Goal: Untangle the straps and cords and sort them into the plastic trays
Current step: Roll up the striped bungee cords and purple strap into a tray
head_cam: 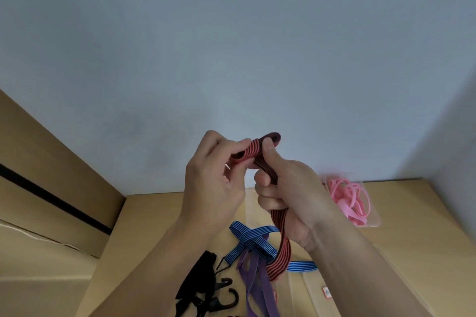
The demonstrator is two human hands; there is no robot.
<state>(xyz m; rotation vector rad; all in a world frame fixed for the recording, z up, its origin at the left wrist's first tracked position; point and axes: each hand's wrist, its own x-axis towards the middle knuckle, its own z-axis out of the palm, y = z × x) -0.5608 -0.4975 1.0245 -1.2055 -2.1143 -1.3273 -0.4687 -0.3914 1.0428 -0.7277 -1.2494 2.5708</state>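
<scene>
Well, the only print on show is a small red-edged label (pixel 326 292) on a clear plastic tray (pixel 312 301) lying on the bench (pixel 412 213), and its writing is too small to read. The red strap (pixel 280 256) is held up in the air over the middle of the bench. It is a flat woven elastic band, red with thin black stripes running along its length, and its top end is folded over into a loop. The left hand (pixel 213 183) has a pinching grip on that loop, thumb against fingertips. The right hand (pixel 288 193) has a clenched grip round the band just below, fingers curled about it and the thumb pressed up against the loop. The strap's free end hangs down across a blue strap (pixel 248 239), which has the same ribbed weave in blue and black and lies crossed over itself on the bench. A smooth, limp purple strap (pixel 255 283) trails under the blue one. Toward the left edge sits a black strap (pixel 198 280) with dark curved hooks. Near the far right corner, a second clear tray (pixel 373 222) holds rubbery pink bands (pixel 347 199) in loose coils.
</scene>
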